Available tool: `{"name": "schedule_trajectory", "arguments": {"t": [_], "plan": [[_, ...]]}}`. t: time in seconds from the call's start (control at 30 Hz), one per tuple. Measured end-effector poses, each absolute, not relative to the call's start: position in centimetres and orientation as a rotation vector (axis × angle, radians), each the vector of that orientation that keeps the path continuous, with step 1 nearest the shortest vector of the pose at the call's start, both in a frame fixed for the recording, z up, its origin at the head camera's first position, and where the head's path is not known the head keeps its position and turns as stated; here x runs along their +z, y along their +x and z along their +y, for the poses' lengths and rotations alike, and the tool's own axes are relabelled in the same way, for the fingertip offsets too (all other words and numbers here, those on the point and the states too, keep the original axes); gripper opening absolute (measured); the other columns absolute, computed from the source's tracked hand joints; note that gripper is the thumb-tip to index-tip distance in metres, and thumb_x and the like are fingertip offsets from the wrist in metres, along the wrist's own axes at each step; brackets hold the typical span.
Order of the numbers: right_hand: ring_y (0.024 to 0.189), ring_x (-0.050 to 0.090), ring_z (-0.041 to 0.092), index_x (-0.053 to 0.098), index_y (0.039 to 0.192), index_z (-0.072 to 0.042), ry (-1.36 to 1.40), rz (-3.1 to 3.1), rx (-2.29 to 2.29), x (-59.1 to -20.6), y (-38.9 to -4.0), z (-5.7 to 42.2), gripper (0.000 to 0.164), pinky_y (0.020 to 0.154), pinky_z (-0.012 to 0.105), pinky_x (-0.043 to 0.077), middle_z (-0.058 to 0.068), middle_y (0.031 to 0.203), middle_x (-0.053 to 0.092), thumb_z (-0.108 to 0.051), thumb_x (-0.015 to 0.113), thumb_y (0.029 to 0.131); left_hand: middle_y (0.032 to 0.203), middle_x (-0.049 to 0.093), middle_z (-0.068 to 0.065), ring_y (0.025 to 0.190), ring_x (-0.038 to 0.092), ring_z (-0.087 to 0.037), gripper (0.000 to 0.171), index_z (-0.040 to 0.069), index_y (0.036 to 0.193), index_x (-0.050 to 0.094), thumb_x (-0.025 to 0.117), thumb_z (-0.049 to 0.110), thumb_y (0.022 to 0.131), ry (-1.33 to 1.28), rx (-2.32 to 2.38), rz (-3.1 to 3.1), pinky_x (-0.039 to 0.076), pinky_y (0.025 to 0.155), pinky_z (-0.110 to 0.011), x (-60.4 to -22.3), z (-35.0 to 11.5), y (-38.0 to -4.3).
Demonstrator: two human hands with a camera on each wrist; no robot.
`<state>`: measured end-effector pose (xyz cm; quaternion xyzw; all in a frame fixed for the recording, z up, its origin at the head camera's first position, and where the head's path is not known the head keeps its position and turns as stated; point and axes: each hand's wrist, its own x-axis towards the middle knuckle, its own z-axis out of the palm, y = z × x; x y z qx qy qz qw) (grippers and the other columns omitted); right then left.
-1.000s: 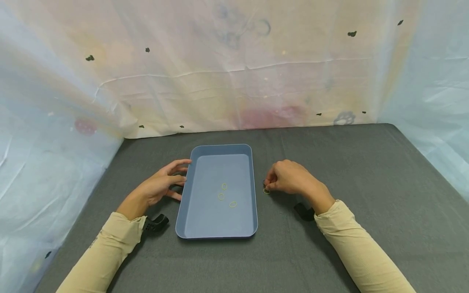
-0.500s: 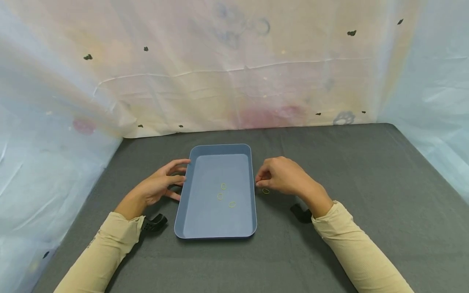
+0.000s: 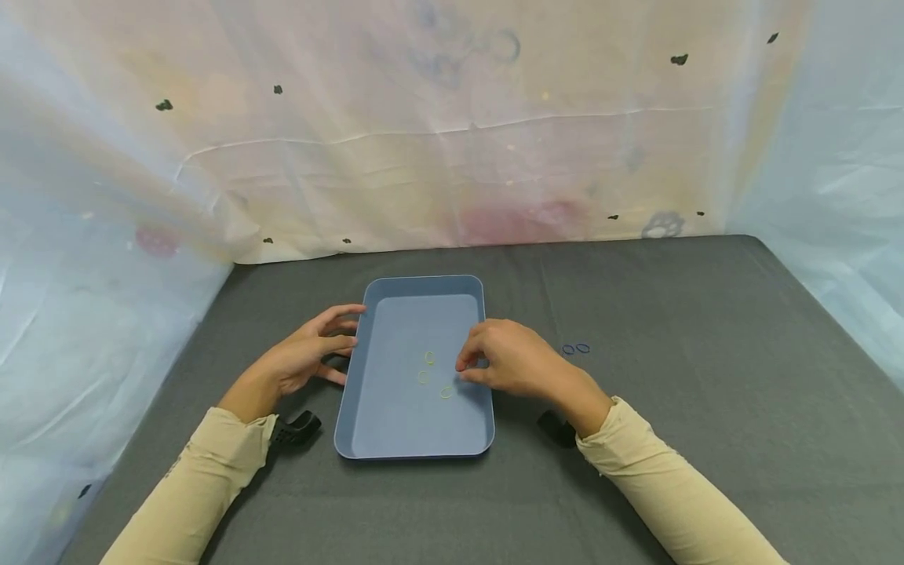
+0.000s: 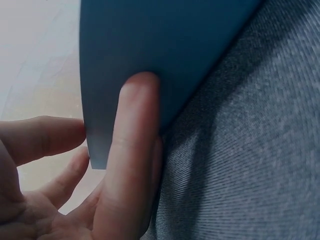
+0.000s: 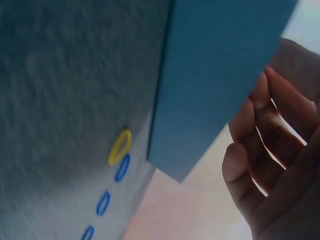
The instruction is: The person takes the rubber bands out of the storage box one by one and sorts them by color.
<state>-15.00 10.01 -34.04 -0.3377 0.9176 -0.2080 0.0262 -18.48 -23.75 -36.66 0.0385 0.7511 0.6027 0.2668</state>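
A blue-grey tray holds several thin yellow rubber bands on its floor. My left hand rests its outstretched fingers against the tray's left wall; in the left wrist view one finger lies flat along the outside. My right hand is over the tray's right rim, thumb and index fingertips pinched together on a rubber band, which the fingertips hide. Outside the right wall, the right wrist view shows a yellow rubber band beside a blue rubber band on the cloth.
Two more blue rubber bands lie right of the tray. Dark grey cloth covers the table. A pale patterned sheet hangs along its back edge, with light blue sheeting at the sides.
My right hand has moved left from the rubber bands on the cloth to above the tray, uncovering two blue ones. My left hand and the tray have stayed put.
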Motion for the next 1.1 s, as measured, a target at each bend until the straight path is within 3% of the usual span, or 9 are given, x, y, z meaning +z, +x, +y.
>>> {"name": "schedule_trajectory", "arguments": {"t": [0.33,0.63,1.1], "plan": [[0.091,0.06,0.009,0.079,0.087,-0.026,-1.239,2.852,-0.538,-35.1,-14.4,8.8,0.006,0.089,0.035,0.047,-0.013,0.086,0.068,-0.027,0.083,0.081,0.161,0.021,-0.017,0.135,0.036,-0.047,0.062,0.024,0.157,0.025,0.055,0.018,0.103,0.094,1.618,2.041,0.06,0.077,-0.051,-36.8,-23.5,-18.3],[0.086,0.056,0.011,0.079,0.086,-0.025,-1.235,2.904,-0.465,-35.9,-14.1,8.4,0.008,0.084,0.033,0.045,-0.011,0.085,0.067,-0.03,0.083,0.081,0.16,0.022,-0.017,0.133,0.037,-0.047,0.062,0.024,0.157,0.026,0.055,0.018,0.103,0.103,1.615,2.057,0.061,0.077,-0.051,-36.7,-23.2,-18.5],[0.082,0.055,0.01,0.08,0.085,-0.026,-1.178,2.95,-0.435,-36.3,-13.9,8.3,0.007,0.078,0.03,0.042,-0.011,0.084,0.068,-0.03,0.083,0.081,0.163,0.015,-0.017,0.138,0.029,-0.05,0.062,0.022,0.157,0.025,0.054,0.018,0.103,0.128,1.607,2.061,0.06,0.076,-0.052,-36.9,-23.3,-18.6]]}}
